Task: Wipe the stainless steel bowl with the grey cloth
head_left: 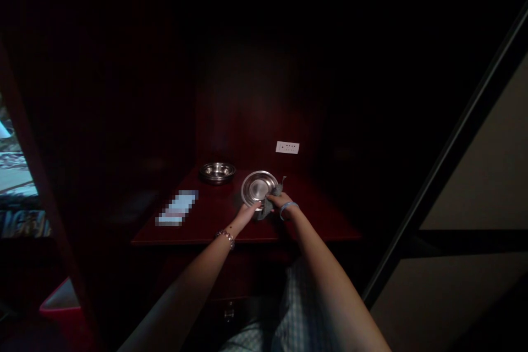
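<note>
A shiny round metal plate (259, 186) is tilted towards me above the dark red desk (223, 220). My left hand (248, 212) grips its near rim, thumb on the upper side. At the plate's right edge, my right hand (279, 200) is closed on a grey cloth (266, 210) that lies against the rim and hangs below it. The fingers under the plate are hidden. To the left, a small stack of similar metal dishes (217, 174) rests on the desk.
A blurred-out flat item (177, 208) lies at the desk's left. White sockets (287, 147) sit on the back panel. Dark side walls flank the desk, and a drawer latch (229, 312) shows below. A pink-red bin (61, 302) stands at lower left.
</note>
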The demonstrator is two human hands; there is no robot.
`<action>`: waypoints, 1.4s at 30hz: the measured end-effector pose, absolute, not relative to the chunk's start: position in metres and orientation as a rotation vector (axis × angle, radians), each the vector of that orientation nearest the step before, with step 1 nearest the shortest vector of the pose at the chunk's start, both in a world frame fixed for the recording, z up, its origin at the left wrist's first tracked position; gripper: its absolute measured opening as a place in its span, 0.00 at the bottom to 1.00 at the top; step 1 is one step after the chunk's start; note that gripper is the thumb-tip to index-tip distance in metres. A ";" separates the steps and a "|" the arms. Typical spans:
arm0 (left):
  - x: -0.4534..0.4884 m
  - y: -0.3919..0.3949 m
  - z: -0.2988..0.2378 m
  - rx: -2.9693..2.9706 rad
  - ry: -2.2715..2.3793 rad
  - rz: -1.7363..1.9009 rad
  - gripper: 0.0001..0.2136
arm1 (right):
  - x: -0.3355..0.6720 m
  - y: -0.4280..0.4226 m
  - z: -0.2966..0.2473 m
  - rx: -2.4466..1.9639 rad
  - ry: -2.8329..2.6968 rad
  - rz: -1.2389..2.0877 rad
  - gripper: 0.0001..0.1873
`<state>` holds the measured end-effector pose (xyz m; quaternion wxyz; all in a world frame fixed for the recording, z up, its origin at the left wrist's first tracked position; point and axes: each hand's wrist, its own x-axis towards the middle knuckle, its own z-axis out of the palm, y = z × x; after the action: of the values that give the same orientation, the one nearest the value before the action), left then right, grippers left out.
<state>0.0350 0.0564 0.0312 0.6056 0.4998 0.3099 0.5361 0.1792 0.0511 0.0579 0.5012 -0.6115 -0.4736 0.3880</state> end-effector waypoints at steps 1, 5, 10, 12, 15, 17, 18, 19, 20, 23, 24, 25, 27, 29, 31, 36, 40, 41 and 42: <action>0.036 0.059 0.029 1.136 0.753 1.234 0.11 | 0.182 0.049 0.056 -1.481 -1.168 0.953 0.08; 0.040 0.064 0.023 1.145 0.781 1.199 0.10 | 0.200 0.037 0.043 -1.504 -1.253 0.872 0.08; 0.042 0.066 0.019 1.214 0.791 1.258 0.11 | 0.209 0.037 0.035 -1.508 -1.277 0.742 0.06; 0.040 0.067 0.018 1.224 0.847 1.284 0.10 | 0.206 0.039 0.036 -1.498 -1.273 0.734 0.05; 0.036 0.068 0.019 1.213 0.879 1.312 0.08 | 0.199 0.039 0.039 -1.459 -1.267 0.802 0.05; 0.035 0.066 0.021 1.190 0.834 1.340 0.07 | 0.194 0.037 0.043 -1.432 -1.252 0.825 0.06; 0.034 0.064 0.022 1.180 0.793 1.358 0.09 | 0.191 0.036 0.045 -1.413 -1.240 0.824 0.06; 0.034 0.063 0.023 1.182 0.750 1.368 0.11 | 0.188 0.035 0.048 -1.392 -1.223 0.818 0.07; 0.034 0.061 0.024 1.209 0.706 1.366 0.13 | 0.186 0.034 0.050 -1.379 -1.195 0.811 0.07; 0.036 0.059 0.023 1.405 0.606 1.270 0.17 | 0.179 0.032 0.056 -1.424 -1.102 0.786 0.05; 0.036 0.059 0.022 1.471 0.600 1.237 0.16 | 0.179 0.031 0.057 -1.449 -1.072 0.808 0.04; 0.037 0.059 0.021 1.519 0.607 1.219 0.15 | 0.179 0.029 0.057 -1.472 -1.044 0.840 0.03; 0.037 0.061 0.018 1.563 0.633 1.212 0.14 | 0.180 0.026 0.057 -1.504 -0.998 0.913 0.03; 0.038 0.062 0.015 1.577 0.641 1.197 0.11 | 0.182 0.023 0.056 -1.517 -0.980 0.947 0.05; 0.038 0.064 0.014 1.580 0.620 1.176 0.10 | 0.184 0.022 0.054 -1.520 -0.984 0.950 0.06; 0.040 0.066 0.012 1.533 0.659 1.146 0.09 | 0.192 0.025 0.048 -1.504 -1.041 0.919 0.06; 0.040 0.066 0.014 1.407 0.702 1.187 0.08 | 0.197 0.029 0.045 -1.498 -1.107 0.832 0.06; 0.040 0.065 0.016 1.364 0.710 1.208 0.08 | 0.197 0.030 0.045 -1.488 -1.132 0.820 0.06; 0.040 0.065 0.018 1.314 0.721 1.235 0.09 | 0.196 0.031 0.045 -1.484 -1.155 0.815 0.05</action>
<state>0.0395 0.0646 0.0178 0.5646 0.5584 0.3064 0.5249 0.1956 0.0306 0.0449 0.5194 -0.6188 -0.4817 0.3397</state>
